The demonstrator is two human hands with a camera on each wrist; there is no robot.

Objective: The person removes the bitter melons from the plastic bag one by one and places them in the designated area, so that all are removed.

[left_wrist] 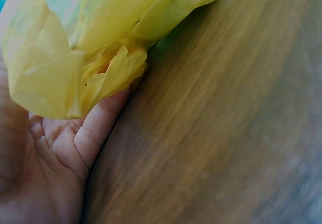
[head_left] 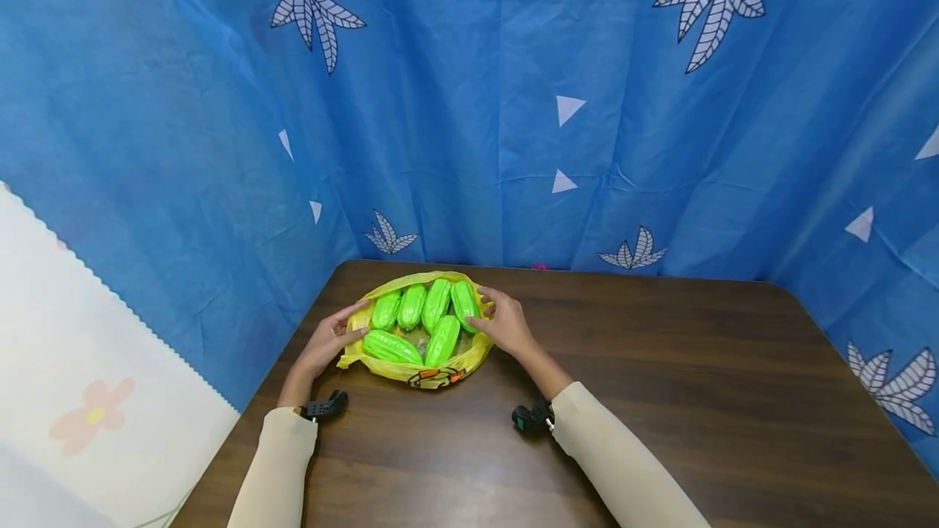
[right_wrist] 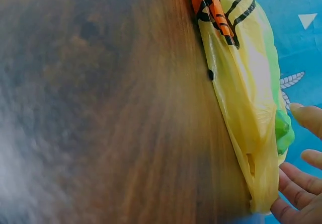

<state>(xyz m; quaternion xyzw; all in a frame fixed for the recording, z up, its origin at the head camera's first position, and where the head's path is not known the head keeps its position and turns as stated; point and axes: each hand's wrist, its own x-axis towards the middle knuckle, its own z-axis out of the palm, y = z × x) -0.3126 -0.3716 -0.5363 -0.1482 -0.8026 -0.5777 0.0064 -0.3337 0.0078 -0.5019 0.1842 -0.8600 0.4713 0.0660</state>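
A yellow plastic bag [head_left: 357, 351] lies spread wide on the table toward its back left, its rim turned outward. Inside it sit several glossy, bright green oblong pieces [head_left: 442, 341] with lengthwise ridges, four along the far side and two nearer. My left hand [head_left: 328, 342] is at the bag's left rim, thumb over the edge beside a green piece. In the left wrist view, yellow film [left_wrist: 48, 78] covers its fingertips. At the right rim is my right hand [head_left: 508, 324], its fingers spread apart and touching the bag, its thumb reaching in at a green piece.
The brown wooden table [head_left: 660, 398] extends to the right and front. A blue patterned curtain [head_left: 469, 104] hangs along its back and sides. At the left hangs a white cloth [head_left: 88, 365] with a flower print. Black devices [head_left: 326, 406] are strapped on both wrists.
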